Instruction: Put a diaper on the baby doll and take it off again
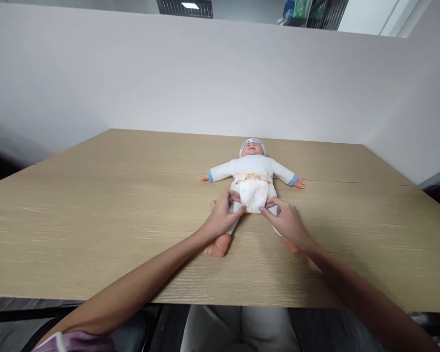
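A baby doll lies on its back, head away from me, arms spread wide and legs apart. It wears a white top with blue cuffs, white trousers and a white headband with lettering. Around its hips sits a white diaper with an orange printed band at the waist. My left hand pinches the diaper's edge at the doll's left-side leg in view. On the opposite leg, my right hand pinches the other edge between thumb and fingers. Part of each doll leg is hidden behind my hands.
The doll rests on a wide wooden table. A pale partition wall rises behind the table and on the right. A dark chair stands below the front edge at left.
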Motion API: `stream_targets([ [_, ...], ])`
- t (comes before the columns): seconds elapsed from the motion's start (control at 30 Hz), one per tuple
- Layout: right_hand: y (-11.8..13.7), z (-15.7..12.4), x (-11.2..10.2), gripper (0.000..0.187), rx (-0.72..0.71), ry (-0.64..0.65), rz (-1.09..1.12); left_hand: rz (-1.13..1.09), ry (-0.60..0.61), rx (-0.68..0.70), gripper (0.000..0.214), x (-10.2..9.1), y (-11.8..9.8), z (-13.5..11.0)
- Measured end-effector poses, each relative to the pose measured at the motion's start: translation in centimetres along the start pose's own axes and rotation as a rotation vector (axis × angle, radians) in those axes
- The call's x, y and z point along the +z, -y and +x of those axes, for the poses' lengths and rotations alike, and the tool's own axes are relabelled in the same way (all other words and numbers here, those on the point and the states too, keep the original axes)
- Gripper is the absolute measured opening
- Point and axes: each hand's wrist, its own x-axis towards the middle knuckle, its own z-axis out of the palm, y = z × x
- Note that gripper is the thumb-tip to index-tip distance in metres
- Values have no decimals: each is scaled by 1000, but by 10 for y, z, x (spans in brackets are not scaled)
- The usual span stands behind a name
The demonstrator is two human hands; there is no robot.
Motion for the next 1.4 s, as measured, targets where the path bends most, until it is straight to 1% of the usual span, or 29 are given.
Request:
stream_targets([
  [0.1, -1, -2, 2, 20, -24, -11, -13, 124, 18, 42, 30, 0, -1, -1],
  [0.2, -1, -3, 5, 19, -48, -25, -23, 162, 30, 49, 30, -1, -2, -1],
  [0.3, -2, -4, 7, 17, -75, -26, -30, 120, 19, 39, 29, 0, -2, -1],
  [0.47, 0, -5, 5, 17, -87, -28, -44, -29, -40, -1, 44, 0, 0, -6],
  [0.57, 2, -6, 4, 17, -87, -19, -64, -37, -24, 12, 40, -3, 0, -7],
  [0.67, 1, -6, 3, 16, -96, -21, -73, 38, 19, 35, 34, -5, -3, -9],
  [0.77, 1, -7, 4, 16, -104, -22, -85, 148, 54, 51, 35, -6, -6, -9],
  [0.87, 1, -6, 4, 16, -103, -17, -78, 183, 73, 75, 33, -3, -7, -8],
  [0.97, 0, -5, 6, 19, -73, -12, -21, 171, 49, 76, 30, 1, -7, -3],
  [1.03, -1, -3, 7, 24, -7, -17, 55, 134, 18, 48, 29, 2, -5, 1],
  [1.1, -2, -2, 8, 30, 76, -27, 142, 49, 10, 17, 28, 2, -2, 5],
  [1.17, -3, -2, 9, 34, 136, -31, 204, -77, 38, -4, 29, 1, 0, 7],
  [1.27, -1, -2, 9, 34, 168, -16, 250, -190, 63, -15, 31, -1, 1, 5],
  [1.4, 1, -4, 9, 32, 166, -11, 259, -185, 44, -3, 30, -1, 0, 2],
])
